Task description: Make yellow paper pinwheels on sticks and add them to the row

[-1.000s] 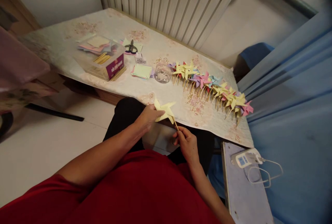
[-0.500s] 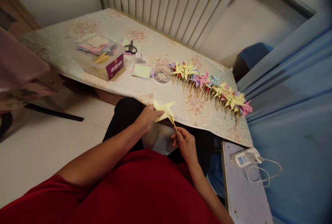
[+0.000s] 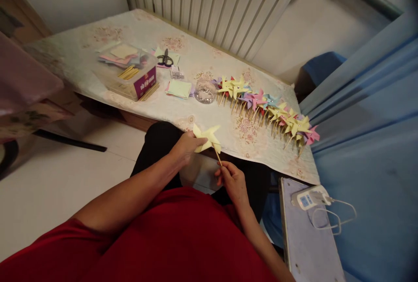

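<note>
A pale yellow paper pinwheel (image 3: 209, 136) is held over my lap, close to the table's front edge. My left hand (image 3: 188, 146) pinches its left side between thumb and fingers. Lower right, my right hand (image 3: 231, 179) grips the end of a thin wooden stick (image 3: 218, 157), whose upper tip meets one blade of the pinwheel. Whether the stick is fastened to the paper I cannot tell. Beyond on the table lies a long row of finished pinwheels (image 3: 257, 101) in yellow, pink, purple and blue, their sticks pointing towards me.
On the flowered tablecloth (image 3: 156, 114) are a clear round dish (image 3: 204, 91) of small shiny pieces, a paper stack (image 3: 178, 89), small boxes (image 3: 176, 72), black scissors (image 3: 165, 58), and a plastic tub (image 3: 130, 75) with paper and sticks. A white plugged-in charger (image 3: 311, 197) sits at the right.
The stick's upper part now shows in front of a pinwheel blade, where before the blade hung over it. Both hands stay nearly in place; the view has shifted slightly.
</note>
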Motion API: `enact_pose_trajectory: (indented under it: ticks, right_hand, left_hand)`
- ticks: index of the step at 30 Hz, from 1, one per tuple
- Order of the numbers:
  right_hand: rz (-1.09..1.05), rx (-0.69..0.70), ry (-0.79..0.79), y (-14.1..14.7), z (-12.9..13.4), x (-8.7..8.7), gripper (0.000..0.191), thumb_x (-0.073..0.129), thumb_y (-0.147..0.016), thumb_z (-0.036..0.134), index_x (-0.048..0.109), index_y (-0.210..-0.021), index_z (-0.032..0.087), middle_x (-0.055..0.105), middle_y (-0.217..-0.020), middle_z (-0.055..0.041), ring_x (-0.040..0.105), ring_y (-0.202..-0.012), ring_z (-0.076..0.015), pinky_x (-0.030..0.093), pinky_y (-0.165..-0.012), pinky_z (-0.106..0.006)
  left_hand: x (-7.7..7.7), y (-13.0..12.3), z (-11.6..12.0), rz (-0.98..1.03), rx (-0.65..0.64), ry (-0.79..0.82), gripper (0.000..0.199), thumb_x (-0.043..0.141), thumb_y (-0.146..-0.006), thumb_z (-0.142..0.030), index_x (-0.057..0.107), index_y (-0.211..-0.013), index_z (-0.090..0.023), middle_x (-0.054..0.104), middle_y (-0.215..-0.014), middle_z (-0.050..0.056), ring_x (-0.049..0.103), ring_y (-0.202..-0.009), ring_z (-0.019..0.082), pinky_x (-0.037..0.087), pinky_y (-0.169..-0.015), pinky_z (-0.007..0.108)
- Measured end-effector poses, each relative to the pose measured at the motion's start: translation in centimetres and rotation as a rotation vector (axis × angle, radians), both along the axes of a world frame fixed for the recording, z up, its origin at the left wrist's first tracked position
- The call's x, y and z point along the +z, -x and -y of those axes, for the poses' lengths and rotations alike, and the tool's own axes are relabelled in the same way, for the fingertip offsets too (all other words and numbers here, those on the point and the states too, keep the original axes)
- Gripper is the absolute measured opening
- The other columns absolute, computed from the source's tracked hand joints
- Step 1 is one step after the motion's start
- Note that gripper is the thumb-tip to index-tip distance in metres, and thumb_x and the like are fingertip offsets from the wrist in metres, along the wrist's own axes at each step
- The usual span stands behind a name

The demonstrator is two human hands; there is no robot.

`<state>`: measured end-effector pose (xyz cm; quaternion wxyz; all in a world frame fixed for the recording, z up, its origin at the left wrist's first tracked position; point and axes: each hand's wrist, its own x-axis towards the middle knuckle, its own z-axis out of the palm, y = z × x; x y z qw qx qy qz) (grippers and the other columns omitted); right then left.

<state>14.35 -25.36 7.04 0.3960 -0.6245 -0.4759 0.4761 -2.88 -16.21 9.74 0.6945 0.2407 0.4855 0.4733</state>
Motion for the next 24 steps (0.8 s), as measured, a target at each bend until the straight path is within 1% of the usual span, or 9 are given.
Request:
enact_pose_trajectory:
  ticks: [2,4,8,10,13,15,17,21,24]
  right_hand:
    - [0.025,0.005,-0.006,-0.3,0.1,0.0,0.035,0.058,-0.083,0.045,0.07,-0.098,0.016,0.067,-0.07,-0.0007,0.055,-0.044,-0.0119,0.04,-0.044,-0.024]
    - [0.085,0.006,-0.047,-1.1,0.1,0.2,0.033,0.058,-0.084,0.044,0.071,-0.098,0.017,0.067,-0.07,-0.0007,0.056,-0.045,-0.0121,0.042,-0.046,-0.024]
    - [0.339,0.033,-0.198,-3.5,-0.3,1.2,0.028,0.055,-0.09,0.037,0.075,-0.098,0.019,0.069,-0.072,-0.0013,0.061,-0.053,-0.0137,0.049,-0.056,-0.026]
    - [0.477,0.042,-0.299,-4.8,-0.7,2.0,0.027,0.054,-0.092,0.035,0.076,-0.101,0.021,0.073,-0.078,-0.003,0.064,-0.059,-0.0158,0.052,-0.062,-0.029]
    - [0.663,0.082,-0.53,-6.5,-1.5,3.3,0.023,0.056,-0.094,0.031,0.076,-0.103,0.023,0.076,-0.093,-0.0064,0.07,-0.079,-0.0206,0.055,-0.076,-0.035]
    - [0.787,0.124,-0.682,-7.1,-2.1,4.4,0.021,0.056,-0.096,0.028,0.075,-0.101,0.023,0.076,-0.094,-0.007,0.07,-0.087,-0.0221,0.053,-0.082,-0.037]
    - [0.92,0.149,-0.794,-7.4,-2.8,5.5,0.019,0.056,-0.097,0.025,0.074,-0.101,0.022,0.075,-0.091,-0.0065,0.067,-0.086,-0.0216,0.049,-0.08,-0.037]
    - [1.122,0.189,-0.951,-7.4,-4.2,7.2,0.018,0.056,-0.098,0.021,0.073,-0.099,0.022,0.073,-0.088,-0.0054,0.061,-0.083,-0.0206,0.042,-0.079,-0.036]
    - [1.191,0.223,-1.031,-7.2,-5.2,7.8,0.017,0.057,-0.097,0.019,0.073,-0.098,0.023,0.071,-0.087,-0.0049,0.058,-0.083,-0.0204,0.04,-0.082,-0.037]
  left_hand:
    - [-0.1,0.2,-0.1,0.021,-0.009,0.024,0.017,0.077,-0.058,-0.01,0.069,-0.073,-0.013,0.072,-0.069,0.004,0.063,-0.06,0.014,0.049,-0.064,0.024]
    - [-0.1,0.3,-0.2,0.044,-0.018,0.049,0.017,0.077,-0.058,-0.01,0.069,-0.073,-0.013,0.072,-0.068,0.004,0.063,-0.059,0.014,0.05,-0.063,0.025]
    - [0.1,0.3,-0.4,0.085,-0.011,0.062,0.017,0.074,-0.059,-0.006,0.069,-0.074,-0.013,0.072,-0.068,0.004,0.064,-0.059,0.013,0.051,-0.066,0.025]
    - [0.2,0.3,-0.4,0.094,-0.003,0.056,0.018,0.072,-0.06,-0.003,0.07,-0.074,-0.013,0.073,-0.07,0.004,0.066,-0.062,0.014,0.052,-0.07,0.025]
    - [0.3,0.2,-0.4,0.088,-0.008,0.046,0.02,0.072,-0.06,-0.002,0.071,-0.076,-0.014,0.074,-0.073,0.005,0.069,-0.07,0.016,0.054,-0.072,0.026]
    - [0.3,0.2,-0.4,0.076,-0.023,0.043,0.02,0.072,-0.06,-0.004,0.071,-0.077,-0.013,0.074,-0.073,0.006,0.069,-0.073,0.017,0.054,-0.071,0.026]
    - [0.2,0.2,-0.4,0.07,-0.034,0.048,0.019,0.072,-0.06,-0.005,0.072,-0.078,-0.013,0.075,-0.074,0.007,0.069,-0.072,0.017,0.054,-0.07,0.025]
    - [0.0,0.2,-0.4,0.073,-0.066,0.057,0.019,0.072,-0.062,-0.006,0.073,-0.079,-0.013,0.076,-0.077,0.007,0.068,-0.068,0.015,0.052,-0.069,0.024]
    - [-0.1,0.3,-0.4,0.059,-0.1,0.05,0.018,0.072,-0.062,-0.007,0.074,-0.079,-0.013,0.076,-0.078,0.006,0.067,-0.065,0.014,0.05,-0.067,0.024]
